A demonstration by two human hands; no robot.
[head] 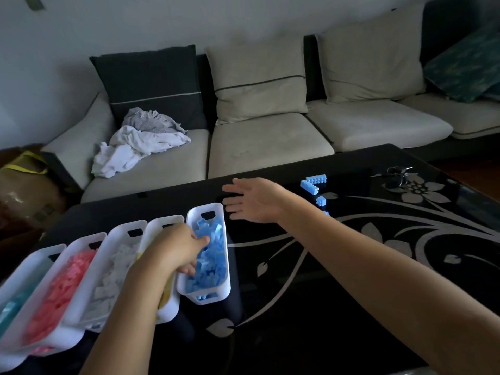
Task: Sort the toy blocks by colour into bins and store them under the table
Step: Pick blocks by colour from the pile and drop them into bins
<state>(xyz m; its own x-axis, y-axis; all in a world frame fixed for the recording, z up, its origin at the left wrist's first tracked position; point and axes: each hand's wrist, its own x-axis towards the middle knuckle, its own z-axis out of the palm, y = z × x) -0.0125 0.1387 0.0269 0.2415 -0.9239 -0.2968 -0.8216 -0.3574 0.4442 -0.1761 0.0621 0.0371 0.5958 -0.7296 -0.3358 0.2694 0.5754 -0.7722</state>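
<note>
Where the head view looks down, five white bins sit side by side on the left part of the black glass bench point(297, 307). Their long axes run from the near-left edge away toward the sofa point(270, 142), w/ handle slots at the far ends. The row fans: the leftmost bins lean most to the right, and the blue bin point(219, 212) points nearly straight away.

Contents, L to R:
- teal bin point(40, 251) w/ teal blocks point(13, 307)
- pink bin point(86, 238) heaped w/ pink blocks point(62, 293)
- white-block bin point(121, 230) w/ white blocks point(113, 280)
- yellow bin point(165, 221), mostly hidden by the left forearm, only a yellow strip showing
- blue bin, piled w/ blue blocks point(213, 255), just beside the yellow one

The left hand point(178, 247) reaches across the yellow bin into the blue bin, thumb and fingertips curled down among the blue blocks. Can't tell whether it holds any. The right hand point(254, 201) hangs over the bench just beyond the blue bin's far right corner, palm turned left, fingers straight and a bit spread, holding nothing.

Loose blue blocks point(313, 182) lie on the bench right of that hand, well apart from the bins: two long bars meet in a V, w/ smaller pieces just nearer the camera. Keys point(397, 175) lie further right. On the sofa's left seat sits a crumpled heap of clothes point(140, 142), cushions behind.
</note>
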